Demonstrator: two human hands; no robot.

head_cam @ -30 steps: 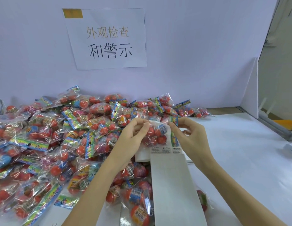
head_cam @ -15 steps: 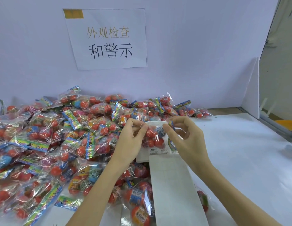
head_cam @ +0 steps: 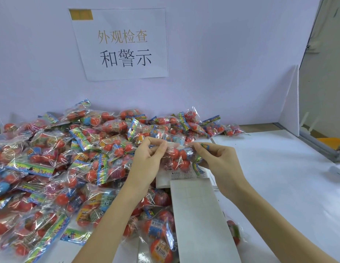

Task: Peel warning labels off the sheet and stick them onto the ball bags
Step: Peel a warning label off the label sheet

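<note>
Both hands hold one clear bag of red balls [head_cam: 178, 157] up in the middle of the view. My left hand [head_cam: 148, 162] pinches its upper left edge, where a white label [head_cam: 173, 144] shows at the fingertips. My right hand [head_cam: 220, 162] pinches the bag's right end by its colourful header strip. Just below the bag lies the label sheet [head_cam: 181, 176] with printed warning labels along its top row. A long strip of peeled backing paper [head_cam: 199, 219] runs from it toward me.
A large heap of ball bags [head_cam: 57, 164] covers the left half of the white table [head_cam: 279, 177]. A paper sign [head_cam: 121, 44] hangs on the back wall. A white divider board [head_cam: 289, 103] stands at the right. One bag [head_cam: 234, 232] lies right of the backing strip.
Both hands have lifted the bag slightly. The right hand shifted from the bag's top edge to its right end.
</note>
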